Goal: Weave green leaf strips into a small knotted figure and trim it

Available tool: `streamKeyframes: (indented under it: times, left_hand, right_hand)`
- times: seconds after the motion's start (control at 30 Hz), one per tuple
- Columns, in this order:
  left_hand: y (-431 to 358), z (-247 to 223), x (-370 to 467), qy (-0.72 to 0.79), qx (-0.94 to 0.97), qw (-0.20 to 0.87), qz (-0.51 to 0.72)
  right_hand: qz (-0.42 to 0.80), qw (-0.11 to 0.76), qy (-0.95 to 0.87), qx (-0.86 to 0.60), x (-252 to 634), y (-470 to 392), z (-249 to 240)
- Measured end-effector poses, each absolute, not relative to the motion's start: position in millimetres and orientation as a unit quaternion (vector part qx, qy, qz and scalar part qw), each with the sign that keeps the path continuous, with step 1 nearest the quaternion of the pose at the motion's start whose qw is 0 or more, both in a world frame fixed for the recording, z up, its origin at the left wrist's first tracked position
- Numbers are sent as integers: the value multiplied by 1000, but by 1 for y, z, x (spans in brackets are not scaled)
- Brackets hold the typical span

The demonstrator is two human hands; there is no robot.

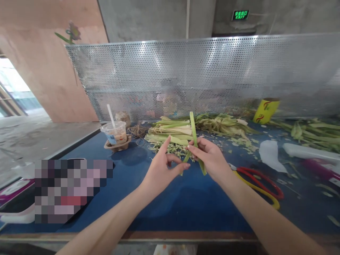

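Observation:
Between my hands, above the blue table [170, 209], is a long green leaf strip [193, 127] standing nearly upright. A second green piece crosses it low down; whether the two are one folded strip I cannot tell. My right hand [208, 154] pinches the strips at the crossing with thumb and fingers. The thumb and a bent finger of my left hand [167, 163] close on the lower end of the crossing piece, with the index finger raised. Just behind lies a pile of pale green stalks [172, 129], with green trimmings [170, 148] in front of it.
Red-and-yellow-handled scissors [257, 184] lie right of my right forearm. A drink cup with a straw [115, 132] stands at the left in a cardboard holder. More leaves [223, 125], a yellow roll [266, 110] and a perforated metal screen [148, 78] are behind. A blurred-out flat object [71, 191] lies left.

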State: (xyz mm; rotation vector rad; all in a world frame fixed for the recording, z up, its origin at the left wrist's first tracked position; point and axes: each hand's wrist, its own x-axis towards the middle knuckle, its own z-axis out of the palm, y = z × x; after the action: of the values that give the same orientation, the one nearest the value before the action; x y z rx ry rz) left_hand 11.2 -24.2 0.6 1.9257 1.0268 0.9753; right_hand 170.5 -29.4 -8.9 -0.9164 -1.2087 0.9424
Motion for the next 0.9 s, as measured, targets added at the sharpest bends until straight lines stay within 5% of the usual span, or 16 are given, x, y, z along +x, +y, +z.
streamKeyframes:
  times: [0.1, 0.3, 0.57, 0.9]
  left_hand:
    - [-20, 0, 10, 407, 765, 263, 424]
    - [-9, 2, 30, 269, 720, 471, 434]
    - [-6, 15, 36, 293, 800, 339, 400]
    - [-5, 15, 49, 276, 814, 369, 353]
  right_hand:
    - [434, 601, -553, -380, 169, -29, -9]
    - [390, 596, -604, -358, 169, -28, -8]
    - [230, 645, -616, -389, 191, -26, 3]
    - [225, 645, -593, -426, 204, -14, 2]
